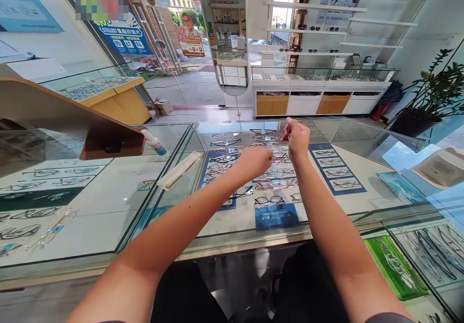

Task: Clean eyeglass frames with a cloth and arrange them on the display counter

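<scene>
Over the glass display counter (213, 243), both my hands are closed. My left hand (256, 161) is a fist, its back towards me, above rows of eyeglasses. What its fingers hold, if anything, is hidden. A little higher and to the right, my right hand (297, 138) has curled fingers pressed together; I cannot make out anything in them. The hands are apart. Below my left hand, dark-framed eyeglasses (268, 200) sit beside a blue card (277, 215). Right of my right wrist, several eyeglasses lie on a dark blue display strip (337, 169).
A folded cloth (180, 170) and a small spray bottle (154, 142) lie on the glass at left, near a brown tilted panel (65, 115). A beige device (444, 166) stands at right. Beyond the counter are an oval mirror (228, 33) and a potted plant (416, 105).
</scene>
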The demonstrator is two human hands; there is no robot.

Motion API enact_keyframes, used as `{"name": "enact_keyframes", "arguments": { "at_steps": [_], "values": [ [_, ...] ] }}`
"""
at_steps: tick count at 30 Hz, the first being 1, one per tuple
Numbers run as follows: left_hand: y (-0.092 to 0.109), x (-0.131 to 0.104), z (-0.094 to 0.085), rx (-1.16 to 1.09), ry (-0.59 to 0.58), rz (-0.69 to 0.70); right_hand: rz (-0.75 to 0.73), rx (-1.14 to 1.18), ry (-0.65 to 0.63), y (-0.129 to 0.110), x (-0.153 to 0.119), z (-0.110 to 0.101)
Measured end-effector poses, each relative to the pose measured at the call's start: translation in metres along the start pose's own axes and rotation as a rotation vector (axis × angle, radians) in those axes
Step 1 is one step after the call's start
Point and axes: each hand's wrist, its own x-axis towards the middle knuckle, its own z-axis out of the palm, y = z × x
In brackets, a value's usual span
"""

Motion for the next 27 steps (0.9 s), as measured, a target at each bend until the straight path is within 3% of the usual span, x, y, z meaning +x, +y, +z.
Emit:
{"name": "enact_keyframes", "arguments": {
  "at_steps": [8,13,27],
  "values": [
    [-0.007,0.004,0.006,0.013,-0.021,-0.025,0.012,-0.03,-0.033,-0.001,-0.004,0.001],
    [-0.005,0.003,0.003,0.037,-0.054,-0.031,0.013,-0.006,-0.051,-0.002,-0.005,0.002],
    [-0.001,-0.001,-0.008,-0.018,-0.001,-0.044,-0.015,-0.035,-0.049,-0.003,-0.005,0.002]
  ]
}}
